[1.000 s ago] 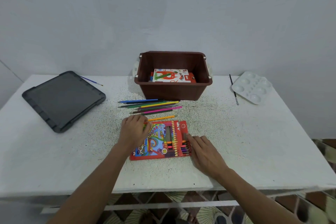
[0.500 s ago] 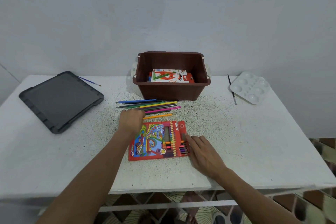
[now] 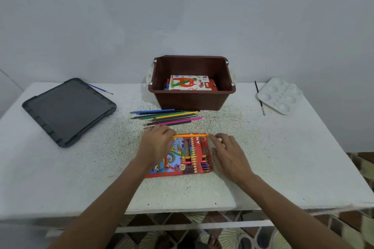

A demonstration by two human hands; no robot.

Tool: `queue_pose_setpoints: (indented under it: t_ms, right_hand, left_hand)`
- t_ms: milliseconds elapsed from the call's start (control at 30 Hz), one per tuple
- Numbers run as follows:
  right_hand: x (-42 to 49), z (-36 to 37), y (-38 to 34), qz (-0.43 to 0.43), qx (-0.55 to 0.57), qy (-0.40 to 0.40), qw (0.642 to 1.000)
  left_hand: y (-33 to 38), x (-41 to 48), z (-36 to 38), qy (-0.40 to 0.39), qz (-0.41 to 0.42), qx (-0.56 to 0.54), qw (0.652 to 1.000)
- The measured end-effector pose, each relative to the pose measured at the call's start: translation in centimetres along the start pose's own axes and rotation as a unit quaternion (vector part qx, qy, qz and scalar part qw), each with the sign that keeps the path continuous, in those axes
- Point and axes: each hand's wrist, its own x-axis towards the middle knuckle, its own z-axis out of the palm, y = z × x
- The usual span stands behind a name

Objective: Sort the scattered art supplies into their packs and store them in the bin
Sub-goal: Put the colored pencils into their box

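Note:
A red colour pencil pack (image 3: 194,155) lies flat at the table's middle front, with several pencils showing in its window. My left hand (image 3: 156,143) holds an orange pencil (image 3: 191,136) level over the pack's far edge. My right hand (image 3: 226,152) hovers at the pack's right side, its fingertips at the pencil's right end. Several loose colour pencils (image 3: 168,117) lie side by side between the pack and the brown bin (image 3: 192,99). Inside the bin lies an oil pastels box (image 3: 189,83).
A dark grey bin lid (image 3: 68,110) lies at the left, with a thin blue brush (image 3: 100,89) behind it. A white paint palette (image 3: 280,96) and a dark brush (image 3: 259,98) sit at the back right. The table's front edge runs below my forearms.
My left hand picked the orange pencil off the table and brought it over the pack's far edge. My right hand left the pack's right edge and rose to the pencil's right end.

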Motion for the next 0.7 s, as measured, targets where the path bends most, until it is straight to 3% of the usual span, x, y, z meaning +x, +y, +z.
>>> queue_pose_setpoints:
  t_ms: [533, 700]
  right_hand:
    - [-1.1, 0.3, 1.6, -0.060, -0.064, -0.013, 0.996]
    - [-2.2, -0.3, 4.0, 0.005, -0.077, 0.002, 0.997]
  left_hand:
    - [3.7, -2.4, 0.7, 0.023, 0.030, -0.054, 0.998]
    - [1.9, -4.0, 1.1, -0.021, -0.065, -0.111, 0.991]
